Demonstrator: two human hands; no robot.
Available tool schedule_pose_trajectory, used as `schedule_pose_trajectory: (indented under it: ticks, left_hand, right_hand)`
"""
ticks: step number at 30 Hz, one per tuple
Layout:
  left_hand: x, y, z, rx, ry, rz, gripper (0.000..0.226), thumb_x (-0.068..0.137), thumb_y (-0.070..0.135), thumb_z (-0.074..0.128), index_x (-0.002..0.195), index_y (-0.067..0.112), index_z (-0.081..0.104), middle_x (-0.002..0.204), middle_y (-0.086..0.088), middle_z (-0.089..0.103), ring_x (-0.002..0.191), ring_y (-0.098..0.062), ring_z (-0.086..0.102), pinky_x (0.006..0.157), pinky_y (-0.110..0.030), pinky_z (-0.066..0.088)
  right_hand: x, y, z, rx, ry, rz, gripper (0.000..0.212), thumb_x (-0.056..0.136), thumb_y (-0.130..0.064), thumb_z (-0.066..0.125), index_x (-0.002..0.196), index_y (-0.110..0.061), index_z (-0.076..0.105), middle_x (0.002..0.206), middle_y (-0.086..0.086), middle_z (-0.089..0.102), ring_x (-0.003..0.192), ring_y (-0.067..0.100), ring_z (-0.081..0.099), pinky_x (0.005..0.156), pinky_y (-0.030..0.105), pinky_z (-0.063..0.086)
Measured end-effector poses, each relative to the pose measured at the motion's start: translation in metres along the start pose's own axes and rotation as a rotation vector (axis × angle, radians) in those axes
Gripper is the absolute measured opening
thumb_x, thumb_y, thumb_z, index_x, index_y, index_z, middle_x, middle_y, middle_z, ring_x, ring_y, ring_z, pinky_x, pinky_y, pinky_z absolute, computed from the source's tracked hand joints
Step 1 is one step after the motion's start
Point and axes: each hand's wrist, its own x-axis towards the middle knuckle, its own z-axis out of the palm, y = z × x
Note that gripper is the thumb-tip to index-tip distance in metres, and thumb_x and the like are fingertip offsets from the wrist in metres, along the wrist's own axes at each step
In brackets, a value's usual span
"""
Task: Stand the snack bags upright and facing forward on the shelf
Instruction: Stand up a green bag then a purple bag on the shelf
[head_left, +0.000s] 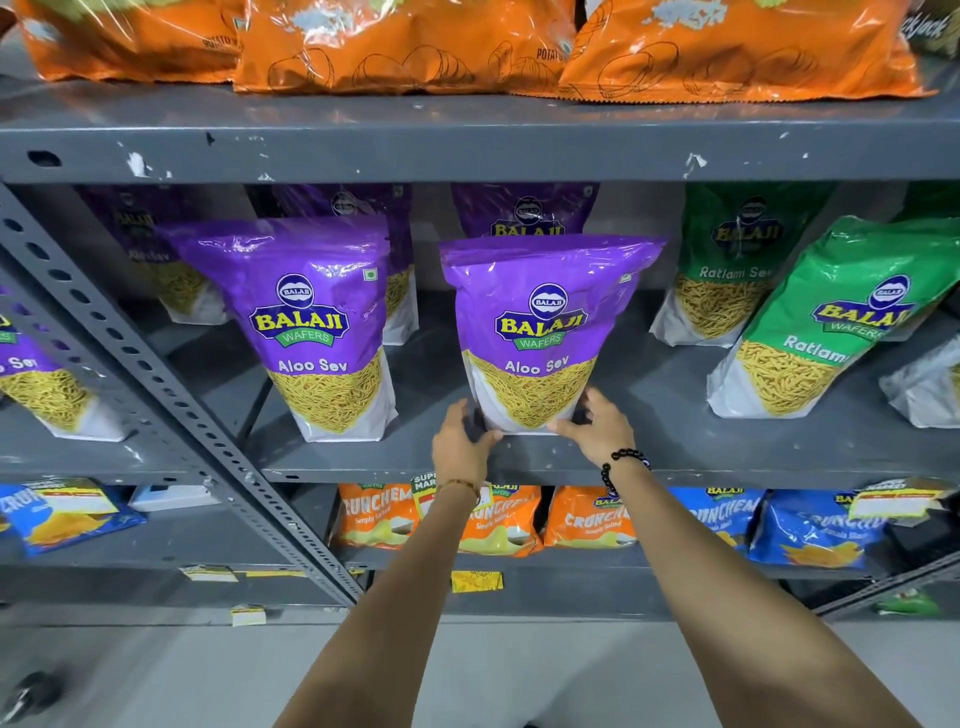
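Note:
A purple Aloo Sev bag (540, 322) stands upright, label forward, near the front of the grey middle shelf (727, 457). My left hand (460, 441) grips its lower left corner and my right hand (597, 423) grips its lower right corner. A second purple Aloo Sev bag (306, 322) stands upright to its left, facing forward. More purple bags (524, 213) stand behind them, partly hidden. On the right, one green Ratlami Sev bag (727, 265) stands at the back and another green bag (826, 322) leans to the left nearer the front.
A perforated grey upright (156, 374) slants across the left side. Orange bags (405, 47) fill the top shelf. The lower shelf holds orange (498, 519) and blue Crunchem bags (810, 530). Another purple bag (36, 379) sits in the bay to the left.

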Motion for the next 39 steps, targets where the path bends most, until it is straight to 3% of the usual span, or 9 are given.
schedule_pose_trajectory:
  ticks: [2,4,5,7,9,12,18,25,39]
  left_hand:
    - [-0.014,-0.011,-0.013,-0.133,0.277,-0.022,0.055,0.075,0.015,0.073,0.122,0.006,0.047,0.127,-0.013,0.053,0.118,-0.030,0.050,0.097,-0.034,0.042]
    - [-0.016,-0.026,-0.036,-0.190,0.526,-0.079,0.074,0.067,0.018,0.079,0.128,0.002,0.039,0.134,-0.018,0.042,0.125,-0.034,0.042,0.103,-0.039,0.039]
    - [-0.009,-0.034,-0.049,-0.165,0.578,-0.126,0.089,0.064,0.020,0.081,0.134,0.000,0.030,0.142,-0.020,0.034,0.132,-0.035,0.034,0.110,-0.041,0.033]
    - [0.009,-0.049,-0.075,-0.068,0.576,-0.203,0.117,0.058,0.027,0.084,0.143,-0.002,0.009,0.154,-0.022,0.013,0.143,-0.035,0.013,0.119,-0.042,0.018]
    - [0.025,-0.057,-0.094,0.050,0.527,-0.202,0.129,0.055,0.035,0.085,0.143,-0.003,-0.001,0.156,-0.022,0.005,0.145,-0.033,0.004,0.120,-0.043,0.009]
    - [0.039,-0.060,-0.102,0.123,0.467,-0.184,0.126,0.056,0.038,0.084,0.144,-0.001,0.002,0.156,-0.019,0.011,0.145,-0.031,0.006,0.119,-0.045,0.005]
    - [0.047,-0.064,-0.098,0.152,0.519,-0.188,0.114,0.055,0.037,0.084,0.142,0.003,0.019,0.152,-0.017,0.028,0.144,-0.033,0.012,0.119,-0.048,0.007]
    - [0.054,-0.064,-0.096,0.127,0.514,-0.231,0.116,0.055,0.040,0.084,0.143,0.008,0.015,0.153,-0.015,0.025,0.145,-0.031,0.004,0.119,-0.048,-0.001]
    - [0.052,-0.063,-0.098,0.152,0.475,-0.242,0.116,0.059,0.040,0.082,0.144,0.007,0.011,0.155,-0.015,0.020,0.145,-0.032,0.003,0.118,-0.048,-0.001]
  right_hand:
    - [0.000,0.001,0.000,0.000,0.001,-0.003,0.061,0.069,-0.031,0.076,0.124,-0.021,0.051,0.124,0.005,0.064,0.115,0.027,0.058,0.097,0.040,0.045]
    - [0.000,0.001,0.000,0.003,0.000,-0.007,0.061,0.069,-0.031,0.076,0.124,-0.022,0.051,0.123,0.005,0.065,0.113,0.026,0.059,0.097,0.040,0.046]
    - [0.000,0.001,0.000,0.002,0.000,-0.006,0.060,0.069,-0.030,0.077,0.124,-0.022,0.051,0.122,0.005,0.065,0.112,0.026,0.060,0.097,0.040,0.046]
    - [0.000,0.001,0.001,-0.002,0.001,-0.002,0.059,0.069,-0.030,0.077,0.122,-0.022,0.052,0.119,0.004,0.067,0.110,0.026,0.061,0.096,0.040,0.047]
    - [0.000,0.001,0.002,-0.002,0.008,0.006,0.058,0.067,-0.031,0.078,0.120,-0.022,0.054,0.117,0.004,0.068,0.108,0.026,0.062,0.096,0.041,0.049]
    - [0.001,0.001,0.003,0.004,0.012,0.019,0.057,0.066,-0.031,0.078,0.117,-0.021,0.055,0.116,0.004,0.068,0.107,0.026,0.063,0.096,0.042,0.049]
    - [0.003,0.005,0.004,0.012,0.018,0.026,0.056,0.064,-0.032,0.079,0.115,-0.024,0.056,0.117,0.004,0.068,0.107,0.025,0.063,0.098,0.048,0.048]
    - [0.002,0.005,0.003,0.028,0.018,0.006,0.056,0.065,-0.029,0.079,0.116,-0.025,0.057,0.119,0.003,0.068,0.111,0.025,0.061,0.100,0.047,0.046]
    - [0.000,0.007,0.004,0.071,0.028,0.002,0.056,0.067,-0.022,0.078,0.118,-0.021,0.056,0.121,0.006,0.067,0.110,0.027,0.061,0.100,0.048,0.046]
